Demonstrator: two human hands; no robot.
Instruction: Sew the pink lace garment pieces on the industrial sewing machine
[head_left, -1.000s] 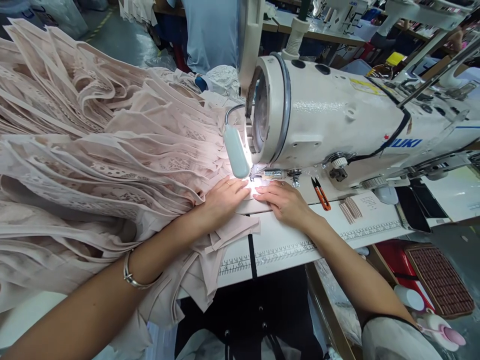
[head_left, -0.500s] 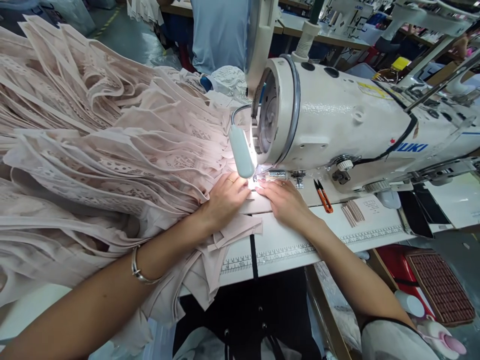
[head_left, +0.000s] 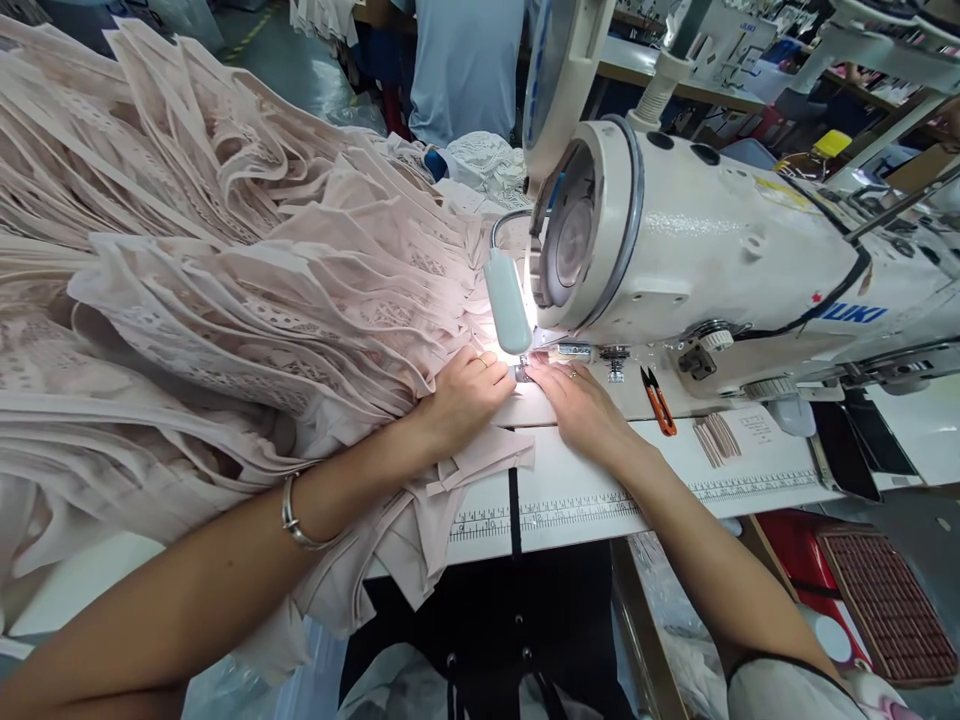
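Note:
My left hand is closed at the sewing machine's presser foot, its fingers curled on a pale pink fabric piece that spreads out under the wrist. From the other side my right hand lies by the foot, fingers stretched out low on the machine bed. Glare and the fingers hide the bit of cloth under the foot. A large heap of pale pink lace-trimmed garments covers the left side, against my left forearm. The white sewing machine stands at the right; a pale green lamp lights the needle area.
Orange thread snips lie right of my right hand, beside a small bundle of fabric strips. A ruler tape runs along the table's front edge. A woven brown lid sits lower right. Someone in a blue shirt is beyond the machine.
The view has swung slightly, so the whole scene sits further right in the picture. Both hands stay at the presser foot, and a little more of the foot shows between them.

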